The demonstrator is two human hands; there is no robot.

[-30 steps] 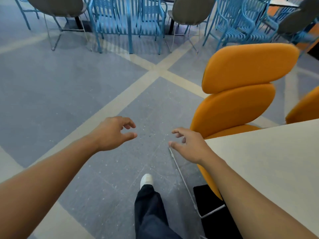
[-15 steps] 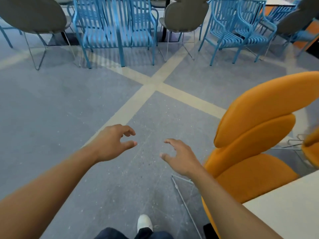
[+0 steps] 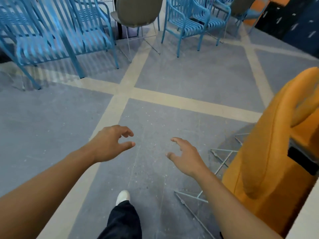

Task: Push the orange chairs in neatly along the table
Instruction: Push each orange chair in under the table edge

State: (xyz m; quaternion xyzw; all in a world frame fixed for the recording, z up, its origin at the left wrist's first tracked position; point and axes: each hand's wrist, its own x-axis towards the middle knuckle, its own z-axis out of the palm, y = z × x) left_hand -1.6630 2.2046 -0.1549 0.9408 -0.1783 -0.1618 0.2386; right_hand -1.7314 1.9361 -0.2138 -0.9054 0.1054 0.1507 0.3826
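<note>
An orange padded chair (image 3: 265, 152) fills the right side, seen from behind its back, with thin metal legs (image 3: 222, 163) on the floor to its left. A sliver of the pale table (image 3: 309, 219) shows at the bottom right corner, beside the chair. My left hand (image 3: 110, 145) hovers over the floor in the middle, fingers curled apart, holding nothing. My right hand (image 3: 186, 157) is also open and empty, a short way left of the chair and not touching it.
Blue slatted metal chairs (image 3: 57, 35) stand at the back left and more blue chairs (image 3: 195, 19) at the back right, with a grey shell chair (image 3: 138, 11) between them. Grey floor with pale stripes (image 3: 155, 97) lies ahead. My foot in a white shoe (image 3: 122, 196) is below.
The view has swung left and forward: the orange chair and table have slid to the right edge. Both hands stay open and empty in front of me.
</note>
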